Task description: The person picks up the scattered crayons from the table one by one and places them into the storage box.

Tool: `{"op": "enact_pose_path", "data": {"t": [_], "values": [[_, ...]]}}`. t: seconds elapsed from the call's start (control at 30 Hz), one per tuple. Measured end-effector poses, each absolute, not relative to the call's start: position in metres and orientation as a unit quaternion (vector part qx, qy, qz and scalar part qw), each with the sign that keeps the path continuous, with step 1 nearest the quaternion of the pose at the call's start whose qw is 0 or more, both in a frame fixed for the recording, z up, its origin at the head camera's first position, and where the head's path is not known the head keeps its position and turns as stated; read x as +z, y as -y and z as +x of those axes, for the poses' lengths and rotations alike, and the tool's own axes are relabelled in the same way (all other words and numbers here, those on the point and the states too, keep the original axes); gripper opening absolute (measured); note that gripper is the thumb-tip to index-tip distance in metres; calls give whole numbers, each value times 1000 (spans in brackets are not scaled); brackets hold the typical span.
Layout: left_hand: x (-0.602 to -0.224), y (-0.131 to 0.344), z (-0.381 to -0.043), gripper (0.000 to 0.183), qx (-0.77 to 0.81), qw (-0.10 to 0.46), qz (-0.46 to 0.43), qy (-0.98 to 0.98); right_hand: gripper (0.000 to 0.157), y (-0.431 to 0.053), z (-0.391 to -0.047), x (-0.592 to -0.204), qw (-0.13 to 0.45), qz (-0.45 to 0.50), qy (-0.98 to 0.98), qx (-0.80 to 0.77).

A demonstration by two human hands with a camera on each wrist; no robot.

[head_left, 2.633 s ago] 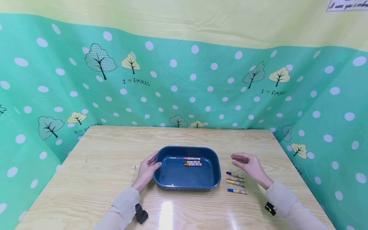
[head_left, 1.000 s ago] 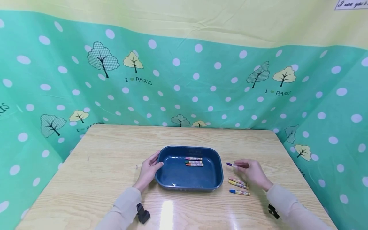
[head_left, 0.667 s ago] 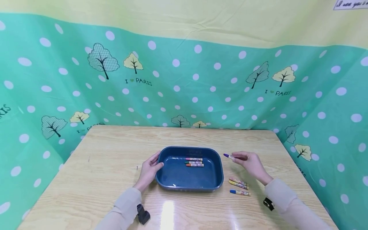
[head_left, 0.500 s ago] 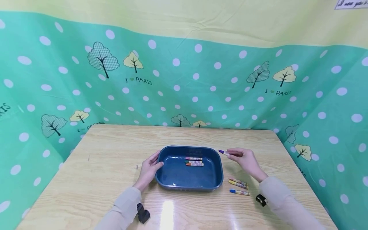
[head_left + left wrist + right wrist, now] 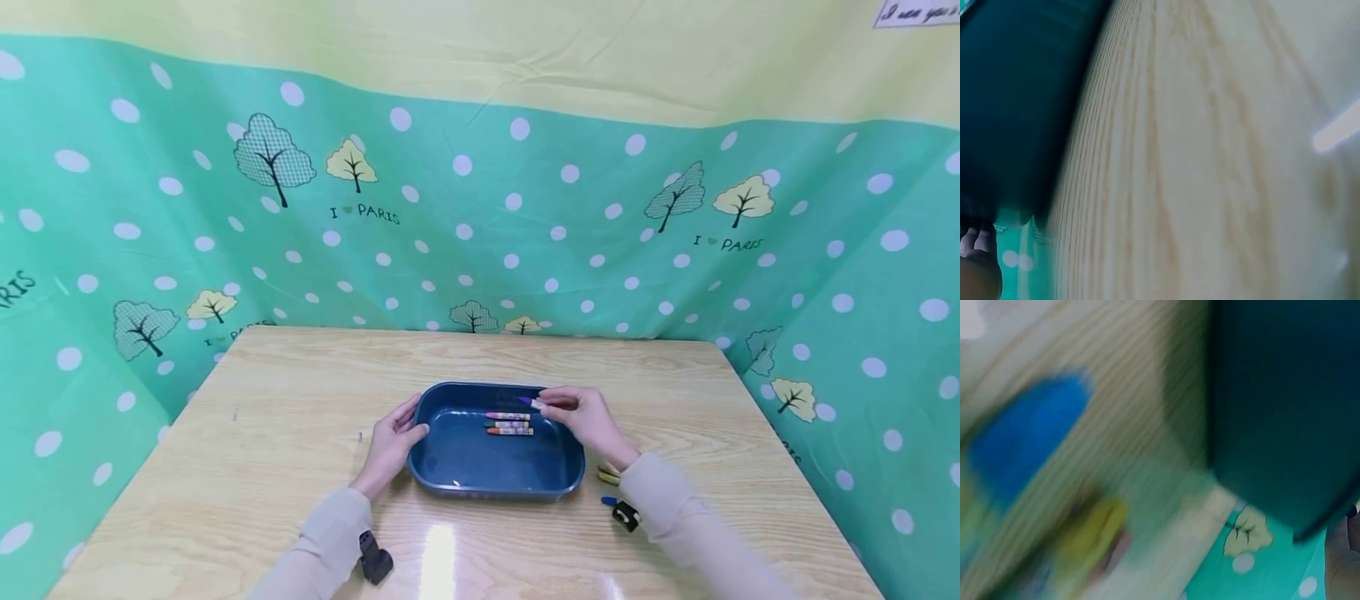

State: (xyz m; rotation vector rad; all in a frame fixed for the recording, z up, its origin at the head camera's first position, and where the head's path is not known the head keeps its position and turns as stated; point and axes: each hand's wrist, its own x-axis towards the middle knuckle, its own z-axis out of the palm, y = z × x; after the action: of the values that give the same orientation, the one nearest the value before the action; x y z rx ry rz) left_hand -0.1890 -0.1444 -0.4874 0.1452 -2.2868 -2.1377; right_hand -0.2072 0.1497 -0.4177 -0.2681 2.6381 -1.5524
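In the head view my right hand [image 5: 588,418] pinches a purple crayon [image 5: 531,402] over the back right part of a dark blue tray [image 5: 480,471]. Pink [image 5: 507,416], green [image 5: 497,425] and orange crayons [image 5: 510,432] lie side by side inside it, just in front of the held one. My left hand [image 5: 388,440] holds the tray's left end, thumb over the rim and fingers along the outside. The left wrist view shows the tray's outer wall [image 5: 1016,94] with part of that hand [image 5: 977,262] at the lower left.
Right of the tray, partly hidden under my right forearm, lie a blue crayon [image 5: 1032,434] and a yellow crayon [image 5: 1091,531] with a pinkish one beside it. The wooden table [image 5: 300,367] ends at a green dotted curtain [image 5: 420,250].
My right hand reached down, picked the purple crayon up from the table and carried it left over the tray's rim. The left hand and the tray have stayed in place.
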Motion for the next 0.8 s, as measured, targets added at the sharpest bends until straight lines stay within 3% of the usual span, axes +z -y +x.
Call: {"op": "enact_pose_path", "data": {"t": [0.4,0.8], "values": [[-487,144,-190,53,-674,10,56,737,20,-113,-225,-457,58,-90,-867,-486],[-490,144,-189,53,-682,17,49,730,24,-111,-222,-463,88,-137,-878,-451]]}}
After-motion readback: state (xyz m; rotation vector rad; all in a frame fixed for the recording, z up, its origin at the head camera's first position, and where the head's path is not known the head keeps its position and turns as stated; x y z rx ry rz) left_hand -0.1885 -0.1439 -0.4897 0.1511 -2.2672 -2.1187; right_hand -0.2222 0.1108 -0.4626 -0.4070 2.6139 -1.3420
